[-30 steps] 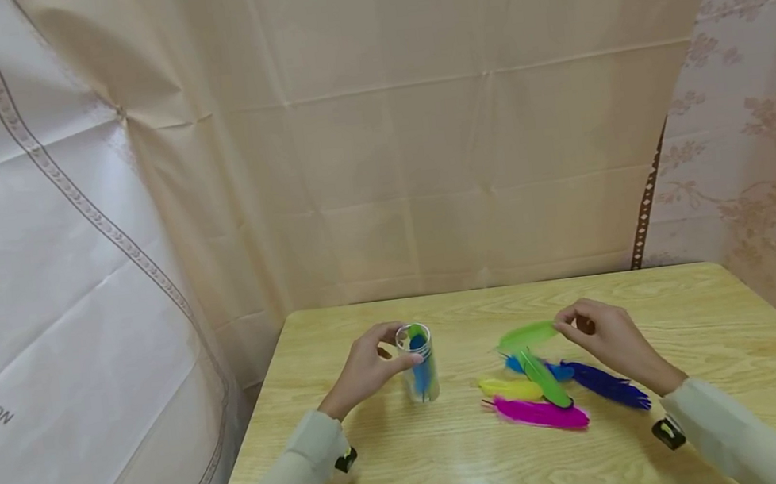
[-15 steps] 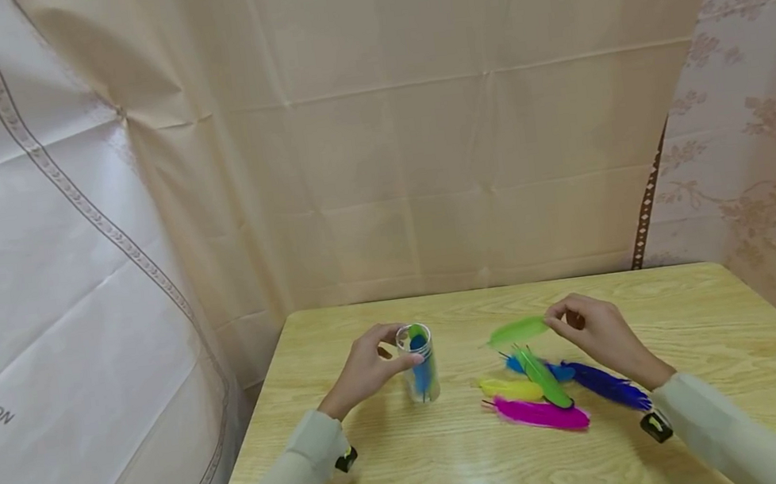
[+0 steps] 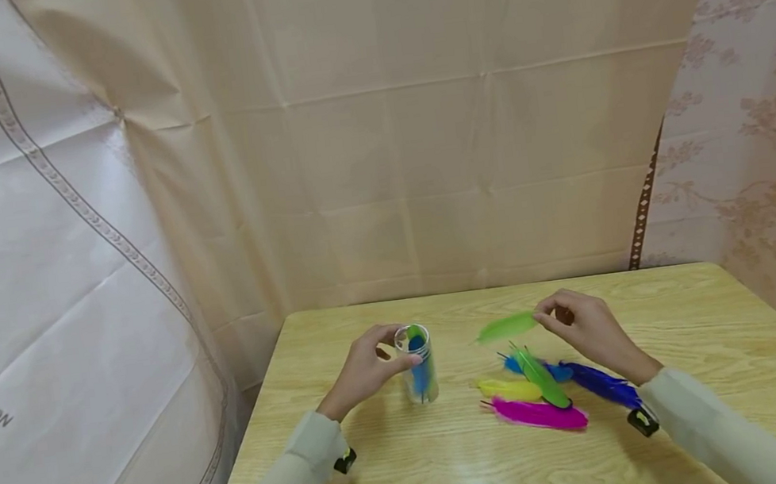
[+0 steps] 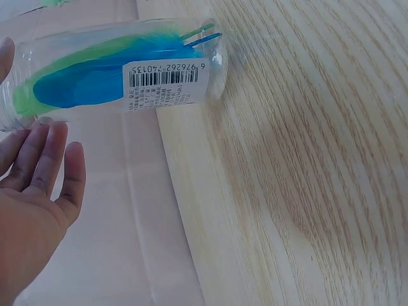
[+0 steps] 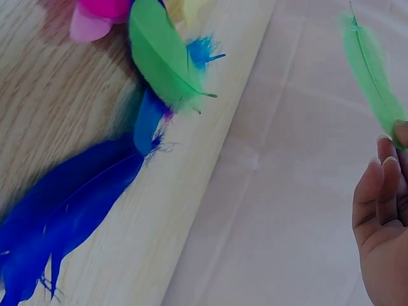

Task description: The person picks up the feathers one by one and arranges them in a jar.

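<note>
A clear glass jar (image 3: 427, 385) stands upright on the table, and my left hand (image 3: 368, 368) grips it near the rim with thumb and fingers. Inside the jar are a blue feather (image 4: 83, 83) and a green feather (image 4: 32, 86); a barcode label (image 4: 167, 84) is stuck on its side. My right hand (image 3: 588, 331) pinches one end of a light green feather (image 3: 506, 328) between thumb and fingertips, holding it in the air with its bare quill pointing left. Below it lies a loose pile with another green feather (image 3: 543, 380) on top.
In the pile are a magenta feather (image 3: 540, 414), a yellow feather (image 3: 509, 389), a bright blue feather (image 3: 559, 372) and a dark blue feather (image 3: 602, 385). All lie on the wood-grain table (image 3: 401, 480). Beige cloth (image 3: 449, 147) hangs behind the table.
My right hand has moved left and slightly up, carrying the light green feather over the back of the pile toward the jar. My left hand and the jar have stayed in place.
</note>
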Demonstrator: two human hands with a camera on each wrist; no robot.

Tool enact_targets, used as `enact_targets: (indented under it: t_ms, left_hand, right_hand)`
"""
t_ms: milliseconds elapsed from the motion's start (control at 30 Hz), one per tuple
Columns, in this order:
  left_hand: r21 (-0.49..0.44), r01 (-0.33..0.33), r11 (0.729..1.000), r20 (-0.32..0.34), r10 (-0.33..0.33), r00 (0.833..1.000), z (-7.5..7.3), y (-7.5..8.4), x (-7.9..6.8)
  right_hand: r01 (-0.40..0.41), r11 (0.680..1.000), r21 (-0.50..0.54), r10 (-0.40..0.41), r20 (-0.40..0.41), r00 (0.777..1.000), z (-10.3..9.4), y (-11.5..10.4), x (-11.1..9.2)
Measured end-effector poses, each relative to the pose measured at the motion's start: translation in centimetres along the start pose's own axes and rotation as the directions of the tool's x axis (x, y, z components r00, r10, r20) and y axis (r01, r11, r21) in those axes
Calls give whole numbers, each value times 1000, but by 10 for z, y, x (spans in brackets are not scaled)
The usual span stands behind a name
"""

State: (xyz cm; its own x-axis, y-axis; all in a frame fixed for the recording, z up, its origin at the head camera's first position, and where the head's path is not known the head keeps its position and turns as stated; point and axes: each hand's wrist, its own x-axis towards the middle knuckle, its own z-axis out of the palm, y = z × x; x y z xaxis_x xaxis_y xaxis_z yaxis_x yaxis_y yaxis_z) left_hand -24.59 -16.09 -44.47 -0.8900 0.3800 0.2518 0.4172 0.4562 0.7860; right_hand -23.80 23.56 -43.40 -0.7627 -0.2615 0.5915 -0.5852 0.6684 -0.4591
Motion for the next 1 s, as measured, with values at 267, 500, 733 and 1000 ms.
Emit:
enact_targets:
  t_ms: [267, 500, 733, 1000]
  left_hand:
    - [10, 15, 1000, 2, -15, 1000, -1, -1, -1]
    - [10, -1, 1000, 6, 1, 1000, -1, 0, -2]
    - [12, 5, 1000, 8, -5, 1000, -1, 0, -1]
    - [-3, -2, 1000, 5, 2, 1000, -1, 1, 0]
  right_hand:
    - [12, 1000, 7, -12, -4, 1000, 4, -7, 8]
    - [30, 999, 29, -29, -18, 999, 7, -12, 14]
    - [23, 999, 35, -23, -15, 1000, 11, -16, 19]
    - [28, 999, 42, -27, -25, 999, 13, -21, 25]
